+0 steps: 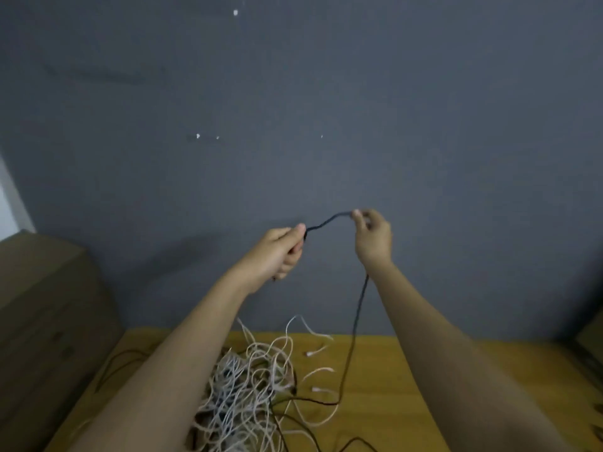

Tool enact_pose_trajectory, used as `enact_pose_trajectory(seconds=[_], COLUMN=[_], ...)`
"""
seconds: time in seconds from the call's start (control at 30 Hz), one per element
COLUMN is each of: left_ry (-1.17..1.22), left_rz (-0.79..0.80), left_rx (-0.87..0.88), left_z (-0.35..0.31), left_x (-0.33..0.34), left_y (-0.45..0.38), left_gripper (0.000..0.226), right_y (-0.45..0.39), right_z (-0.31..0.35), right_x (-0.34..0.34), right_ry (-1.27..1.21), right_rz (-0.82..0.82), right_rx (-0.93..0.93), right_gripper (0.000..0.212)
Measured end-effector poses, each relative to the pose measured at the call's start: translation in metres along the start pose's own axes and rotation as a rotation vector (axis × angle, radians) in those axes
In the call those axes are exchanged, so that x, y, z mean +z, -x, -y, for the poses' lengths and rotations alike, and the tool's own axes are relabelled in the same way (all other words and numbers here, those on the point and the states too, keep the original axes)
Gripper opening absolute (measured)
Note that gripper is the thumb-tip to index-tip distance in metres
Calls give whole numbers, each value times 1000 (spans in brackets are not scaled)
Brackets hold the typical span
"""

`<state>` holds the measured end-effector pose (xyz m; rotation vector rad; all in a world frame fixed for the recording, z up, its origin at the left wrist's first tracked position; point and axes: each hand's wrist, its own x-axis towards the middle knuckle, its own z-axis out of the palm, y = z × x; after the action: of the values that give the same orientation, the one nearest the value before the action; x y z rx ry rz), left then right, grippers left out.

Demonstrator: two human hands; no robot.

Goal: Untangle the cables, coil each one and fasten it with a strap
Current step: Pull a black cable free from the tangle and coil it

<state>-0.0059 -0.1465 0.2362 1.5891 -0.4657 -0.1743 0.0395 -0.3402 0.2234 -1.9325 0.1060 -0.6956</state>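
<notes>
I hold a thin black cable (354,324) up in front of the grey wall. My left hand (280,251) grips one part of it with curled fingers. My right hand (373,234) pinches it a short way along, so a short arc of cable spans between the two hands. From my right hand the black cable hangs down to the wooden table (391,370) and runs into a tangled heap of white and grey cables (248,386) lying under my left forearm. No strap is visible.
A brown cardboard box (42,314) stands at the left beside the table. Another black cable (120,363) trails over the table's left part. A dark object (590,350) sits at the right edge. The grey wall (293,109) rises right behind the table.
</notes>
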Motion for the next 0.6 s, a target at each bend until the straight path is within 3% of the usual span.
enact_pose_trajectory(seconds=[0.17,0.23,0.33,0.4,0.47,0.6], left_ry=[389,509,611,586,524,198], left_rz=[-31,-81,-173,-250,-315,-313], left_rx=[-104,-115,-136,-171,-208,-252], left_z=[55,75,107,130,152,198], left_x=[-12,-13,-9,-6,-6,-7], left_y=[25,27,28,28,27,24], left_gripper=[41,37,28,26,23,16], right_y=[81,113,159,185,205,225], right_z=[-77,-95,-113,-121,-129,-137], right_x=[43,59,73,79,82,78], right_ry=[678,736,633,560,612,850], right_rz=[468,657,891,945,899,741], right_rx=[-279,-347,-340,-285,-286,-521], right_gripper=[28,32,48,50,50,55])
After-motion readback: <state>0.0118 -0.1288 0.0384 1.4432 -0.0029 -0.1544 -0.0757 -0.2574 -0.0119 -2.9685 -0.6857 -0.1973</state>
